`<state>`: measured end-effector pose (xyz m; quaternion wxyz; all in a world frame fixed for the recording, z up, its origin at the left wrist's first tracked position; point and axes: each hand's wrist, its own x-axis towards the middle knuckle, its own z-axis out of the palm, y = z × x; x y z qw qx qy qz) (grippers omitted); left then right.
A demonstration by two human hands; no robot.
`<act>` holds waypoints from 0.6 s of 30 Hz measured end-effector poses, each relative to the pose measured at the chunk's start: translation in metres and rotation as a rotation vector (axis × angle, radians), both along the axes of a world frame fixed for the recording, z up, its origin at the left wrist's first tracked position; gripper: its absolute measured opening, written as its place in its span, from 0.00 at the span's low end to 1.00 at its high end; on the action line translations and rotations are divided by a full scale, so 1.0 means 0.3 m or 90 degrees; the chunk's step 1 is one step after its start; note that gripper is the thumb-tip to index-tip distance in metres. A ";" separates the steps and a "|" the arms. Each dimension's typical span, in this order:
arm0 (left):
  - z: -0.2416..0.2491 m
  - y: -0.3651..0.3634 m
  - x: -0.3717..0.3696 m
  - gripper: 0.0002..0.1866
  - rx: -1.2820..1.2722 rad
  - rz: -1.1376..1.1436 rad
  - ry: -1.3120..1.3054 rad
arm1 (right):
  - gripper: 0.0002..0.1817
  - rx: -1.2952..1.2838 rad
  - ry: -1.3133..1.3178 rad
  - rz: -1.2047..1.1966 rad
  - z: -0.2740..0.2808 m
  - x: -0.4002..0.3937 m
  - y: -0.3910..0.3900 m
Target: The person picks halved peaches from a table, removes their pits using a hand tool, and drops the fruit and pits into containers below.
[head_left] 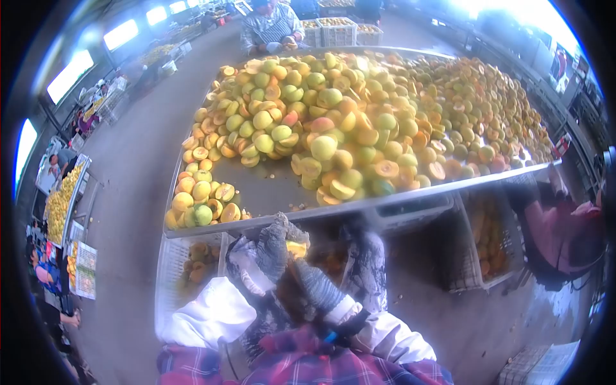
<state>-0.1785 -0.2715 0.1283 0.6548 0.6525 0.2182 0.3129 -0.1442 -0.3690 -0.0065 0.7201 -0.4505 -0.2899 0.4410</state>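
Observation:
Both of my hands wear grey gloves and meet just below the near edge of a metal table [269, 186] heaped with yellow-green and orange fruit [321, 115]. My left hand [274, 247] has its fingers closed round a yellow-orange piece of fruit [296, 249]. Against the lower side of that piece is my right hand [316, 279], its fingers bent; whether they grip anything besides this fruit is hidden. Many fruits on the table are cut in halves, with the orange flesh showing. A small group of fruit [202, 196] lies at the table's near left corner.
Under the table's near edge stand a white crate [165, 276] at left and another crate [471, 256] of fruit at right. A person [269, 29] works across the table; another person in pink [564, 234] is at the right. A white crate [555, 366] sits at lower right.

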 end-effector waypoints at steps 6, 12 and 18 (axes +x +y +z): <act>0.036 0.001 -0.008 0.12 -0.072 0.018 -0.064 | 0.30 0.066 0.262 0.119 0.150 -0.019 -0.017; 0.060 -0.007 -0.031 0.10 -0.108 0.037 -0.115 | 0.22 -0.089 0.351 -0.024 0.046 -0.060 -0.013; 0.089 -0.034 -0.049 0.10 -0.165 0.068 -0.174 | 0.22 0.087 0.598 0.156 0.165 -0.085 -0.066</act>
